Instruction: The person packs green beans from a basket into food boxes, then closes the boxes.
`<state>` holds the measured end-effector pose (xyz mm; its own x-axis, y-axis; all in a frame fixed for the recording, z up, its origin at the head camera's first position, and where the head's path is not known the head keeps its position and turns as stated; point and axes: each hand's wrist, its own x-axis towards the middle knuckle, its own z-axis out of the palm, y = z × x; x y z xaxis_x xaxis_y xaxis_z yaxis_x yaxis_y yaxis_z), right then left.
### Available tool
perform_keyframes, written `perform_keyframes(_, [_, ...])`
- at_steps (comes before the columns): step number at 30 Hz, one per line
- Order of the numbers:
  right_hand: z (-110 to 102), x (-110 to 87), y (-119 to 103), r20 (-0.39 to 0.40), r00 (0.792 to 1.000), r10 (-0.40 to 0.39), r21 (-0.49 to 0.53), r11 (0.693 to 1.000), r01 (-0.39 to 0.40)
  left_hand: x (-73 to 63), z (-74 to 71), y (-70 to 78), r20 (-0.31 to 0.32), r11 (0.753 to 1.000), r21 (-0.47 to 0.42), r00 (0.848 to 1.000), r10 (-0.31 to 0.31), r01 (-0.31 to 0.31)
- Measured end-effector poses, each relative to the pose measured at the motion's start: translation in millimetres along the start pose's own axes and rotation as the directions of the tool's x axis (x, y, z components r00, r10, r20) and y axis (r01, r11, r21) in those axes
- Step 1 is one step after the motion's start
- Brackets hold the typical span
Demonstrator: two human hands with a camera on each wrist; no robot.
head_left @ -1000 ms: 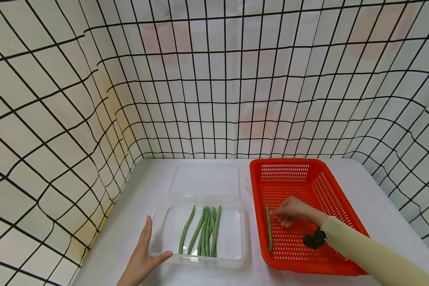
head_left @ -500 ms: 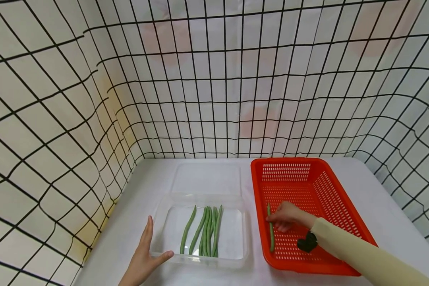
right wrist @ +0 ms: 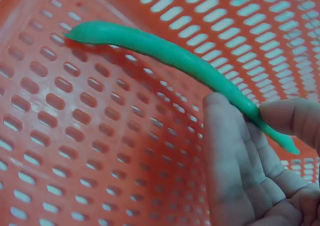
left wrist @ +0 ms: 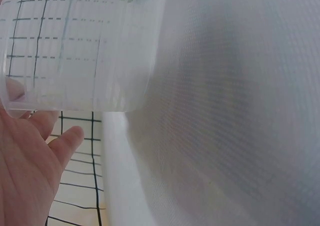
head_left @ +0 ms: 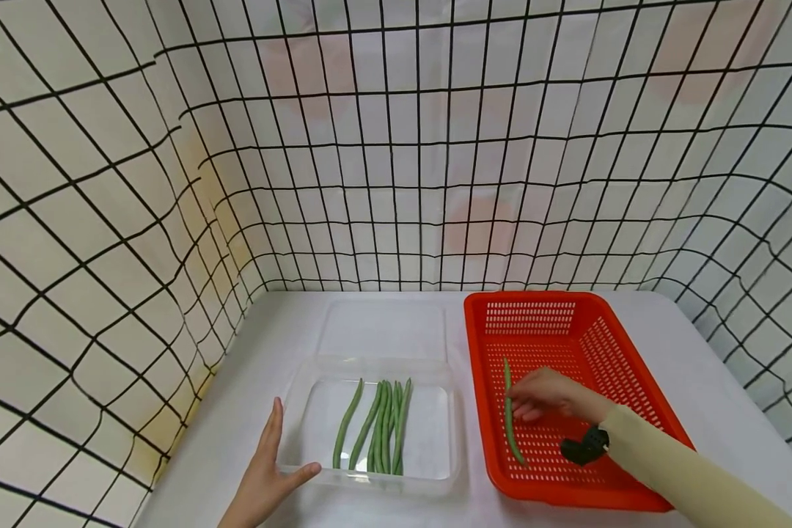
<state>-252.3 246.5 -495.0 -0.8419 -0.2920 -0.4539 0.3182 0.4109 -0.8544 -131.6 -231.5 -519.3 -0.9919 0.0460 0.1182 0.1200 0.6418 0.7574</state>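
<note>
Inside the red basket (head_left: 478, 440), my right hand (head_left: 544, 396) pinches a single green bean (head_left: 510, 422). The right wrist view shows the thumb (right wrist: 290, 118) on one side of that bean (right wrist: 165, 53) and the fingers against the other. Its far tip reaches close to the perforated basket surface; whether it touches cannot be told. Several more green beans (head_left: 383, 429) lie roughly lengthwise in a clear plastic container (head_left: 429, 484). At that container's near left corner rests my left hand (head_left: 264, 469), fingers straight and thumb along the rim.
A clear flat lid (head_left: 381, 326) lies on the white table (head_left: 264, 345) behind the container. Black-gridded white cloth (head_left: 396, 161) walls in the back and both sides. The basket stands just right of the container, with raised walls.
My right hand has taken hold of the green bean that lay along the basket's left side. The bean has shifted slightly right and tilted. The left hand has stayed in place.
</note>
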Motion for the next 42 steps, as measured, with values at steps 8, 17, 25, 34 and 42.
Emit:
perform_keyframes(8, [-21.0,-11.6,-13.7,0.086,0.995,-0.056,0.213,0.976,0.037,-0.9,0.1,-1.0,-0.003,1.0,-0.006,1.0,-0.001,0.001])
perform_keyframes(17, [-12.8,-15.4,-44.2,0.114,0.99,-0.087,0.252,0.966,0.056,-0.4,-0.2,0.0,0.002,1.0,0.007,1.0,-0.006,0.006])
perform_keyframes(25, [14.4,-13.4,-79.2,0.144,0.982,-0.124,0.287,0.955,0.078,-0.6,-0.4,1.2,0.008,0.999,0.02,1.0,-0.025,0.025])
perform_keyframes(34, [78.4,-3.9,-102.5,0.243,0.964,-0.106,0.277,0.96,0.035,-0.5,1.4,1.1,0.005,0.999,0.015,1.0,-0.028,0.028])
perform_keyframes(42, [117.8,8.0,-109.1,0.276,0.957,-0.089,0.245,0.969,0.019,-0.4,0.1,1.7,-0.002,0.999,0.017,1.0,-0.027,0.027])
